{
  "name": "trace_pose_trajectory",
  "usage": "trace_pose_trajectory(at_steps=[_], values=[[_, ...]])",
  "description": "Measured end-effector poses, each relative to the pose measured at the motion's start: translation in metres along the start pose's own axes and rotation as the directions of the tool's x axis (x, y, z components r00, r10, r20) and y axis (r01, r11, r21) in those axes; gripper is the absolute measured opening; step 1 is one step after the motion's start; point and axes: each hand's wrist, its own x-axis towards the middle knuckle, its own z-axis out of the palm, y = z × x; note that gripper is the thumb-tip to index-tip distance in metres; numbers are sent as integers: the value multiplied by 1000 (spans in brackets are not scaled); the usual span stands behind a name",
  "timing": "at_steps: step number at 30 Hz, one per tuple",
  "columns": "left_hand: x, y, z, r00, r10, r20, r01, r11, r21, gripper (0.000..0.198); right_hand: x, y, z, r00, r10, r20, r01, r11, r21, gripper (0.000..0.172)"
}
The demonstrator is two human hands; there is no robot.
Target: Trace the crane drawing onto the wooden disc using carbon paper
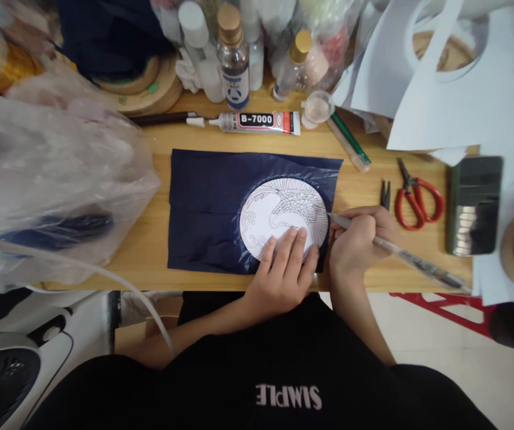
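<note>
A round white paper [279, 210] printed with a line drawing of a bird lies on a dark blue sheet [207, 209] on the wooden table [149, 257]. My left hand [284, 269] rests flat on the lower part of the round paper, fingers stretched out together. My right hand [358, 242] is closed round a long clear pen [413, 263], whose tip touches the right edge of the round paper.
Red-handled scissors [416, 200] and a dark phone [473, 203] lie to the right. A B-7000 glue tube [257, 121], bottles [233, 57] and a green pen [351, 140] stand behind the sheet. A big plastic bag [46, 173] fills the left; white cut paper [445, 83] lies at the back right.
</note>
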Motion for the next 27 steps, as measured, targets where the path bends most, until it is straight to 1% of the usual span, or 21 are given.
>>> trace_pose_trajectory(at_steps=[3, 6, 8, 9, 11, 13, 15, 18, 22, 27], values=[[-1, 0, 1, 1000, 2, 0, -2, 1000, 5, 51, 1, -11, 0, 1000, 16, -26, -13, 997, 81, 15], [-1, 0, 1, 1000, -3, 3, 3, 1000, -4, 50, 2, -21, -4, 995, -1, -102, 19, 983, 181, 11], [-1, 1, 1, 1000, -10, -2, 10, 1000, -10, 47, 3, -24, -7, 988, 9, -152, 20, 982, 186, 10], [-1, 1, 1, 1000, -11, -5, 11, 1000, -9, 46, 2, -23, -9, 988, 17, -156, 10, 985, 174, 10], [0, 1, 1, 1000, -7, -4, 7, 1000, -2, 45, -1, -18, -11, 994, 32, -101, -18, 991, 135, 11], [0, 0, 1, 1000, -2, -5, 2, 1000, 1, 42, -4, -11, -11, 1000, 6, -14, -5, 996, 93, 13], [1, 0, 1, 1000, -1, -12, 1, 1000, -8, 40, -7, -4, -10, 1000, -17, 26, 15, 998, 60, 15], [1, 1, 2, 1000, -8, -19, 7, 1000, -25, 40, -7, 0, -10, 997, -44, 70, 42, 999, 23, 18], [0, 2, 2, 1000, -14, -13, 14, 999, -32, 40, -5, -1, -11, 986, -117, 121, 122, 992, -34, 20], [1, 2, 2, 1000, -16, -16, 15, 999, -31, 39, -4, -1, -11, 973, -160, 165, 171, 984, -53, 21]])
